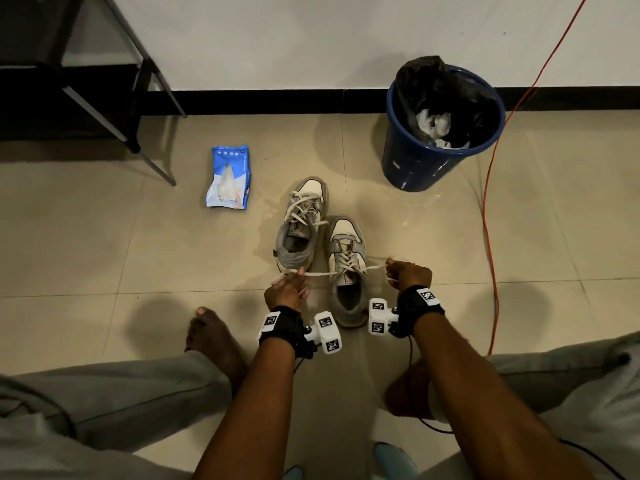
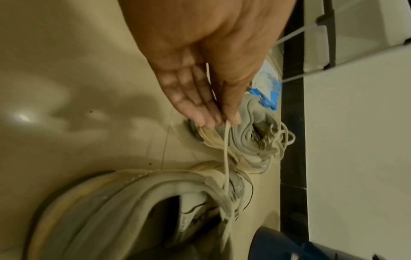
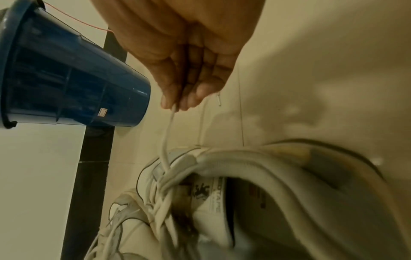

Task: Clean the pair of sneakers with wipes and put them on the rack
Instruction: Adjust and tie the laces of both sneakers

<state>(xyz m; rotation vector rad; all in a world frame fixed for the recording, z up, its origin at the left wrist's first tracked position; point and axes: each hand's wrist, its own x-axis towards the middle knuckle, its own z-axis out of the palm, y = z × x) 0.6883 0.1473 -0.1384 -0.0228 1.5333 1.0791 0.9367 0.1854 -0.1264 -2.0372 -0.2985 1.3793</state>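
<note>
The left hand is pinching one end of a pale shoelace between thumb and fingertips, the other fingers lying nearly straight alongside. The right hand is pinching the other end, its fingers curling loosely round the lace. Between the two hands the lace is stretching taut across the top eyelets of the near sneaker, which is sitting upright on the tiled floor with its toe pointing away from the person.

Just beyond the left hand, the second sneaker is standing beside the first, touching it or nearly so, its laces lying loose over the tongue. Farther out past the left hand a blue pack of wipes is lying flat on the floor, and beyond that, to the far left, the dark metal rack is standing against the wall.

Beyond the right hand a blue bin with a black liner is holding crumpled white wipes, and an orange cable is running along the floor to its outer side.
</note>
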